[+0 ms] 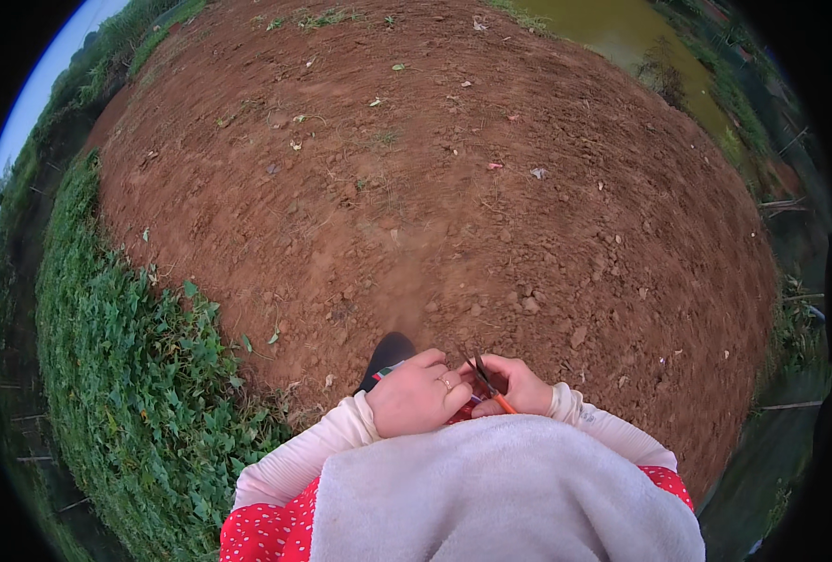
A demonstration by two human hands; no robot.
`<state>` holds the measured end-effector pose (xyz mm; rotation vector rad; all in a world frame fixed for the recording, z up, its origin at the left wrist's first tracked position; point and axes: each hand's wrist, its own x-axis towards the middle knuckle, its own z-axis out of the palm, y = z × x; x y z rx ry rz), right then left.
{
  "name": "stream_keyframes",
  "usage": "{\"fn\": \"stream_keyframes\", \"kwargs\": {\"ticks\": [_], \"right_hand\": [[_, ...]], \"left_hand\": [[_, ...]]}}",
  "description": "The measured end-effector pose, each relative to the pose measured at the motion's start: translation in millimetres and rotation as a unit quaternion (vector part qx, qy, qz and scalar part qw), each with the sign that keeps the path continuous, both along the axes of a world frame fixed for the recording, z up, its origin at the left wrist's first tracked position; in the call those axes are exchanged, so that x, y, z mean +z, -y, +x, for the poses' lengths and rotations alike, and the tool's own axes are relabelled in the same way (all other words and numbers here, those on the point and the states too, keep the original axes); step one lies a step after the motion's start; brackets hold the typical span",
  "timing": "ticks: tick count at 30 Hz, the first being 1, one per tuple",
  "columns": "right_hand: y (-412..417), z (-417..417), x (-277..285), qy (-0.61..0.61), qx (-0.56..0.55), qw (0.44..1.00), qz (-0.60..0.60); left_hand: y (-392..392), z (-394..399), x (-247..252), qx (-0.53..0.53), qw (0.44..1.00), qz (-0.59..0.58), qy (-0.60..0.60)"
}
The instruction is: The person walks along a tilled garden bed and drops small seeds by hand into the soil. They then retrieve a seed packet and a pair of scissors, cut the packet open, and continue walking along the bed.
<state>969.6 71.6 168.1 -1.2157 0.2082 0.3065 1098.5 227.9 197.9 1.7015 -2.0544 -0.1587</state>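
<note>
A pair of scissors (489, 383) with dark blades and an orange handle rests in my right hand (521, 386), its blades pointing up and away from my body. Close beside it is my left hand (416, 395), fingers bent, with a ring on one finger. Its fingertips are near the scissors, and what they may be pinching is hidden. A small strip of purple and red shows between the two hands. A light towel (500, 485) hangs over my front and covers the lower end of the scissors' handle.
A dark shoe (391, 351) shows beyond my left hand on the reddish-brown soil (416, 232), which bears clods and scattered leaves. Dense green leafy vines (142, 386) grow at the left. Murky yellowish water (605, 28) lies at the upper right.
</note>
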Motion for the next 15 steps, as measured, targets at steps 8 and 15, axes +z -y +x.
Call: {"fn": "stream_keyframes", "kwargs": {"ticks": [8,15], "right_hand": [[44.3,47.9,1.2,0.069,-0.234,0.961,-0.129],[124.1,129.3,28.7,0.055,-0.355,0.933,0.032]], "left_hand": [[40.8,54.2,5.5,0.264,0.951,-0.162,-0.021],[69.0,124.1,-35.2,0.288,0.746,0.001,-0.601]]}}
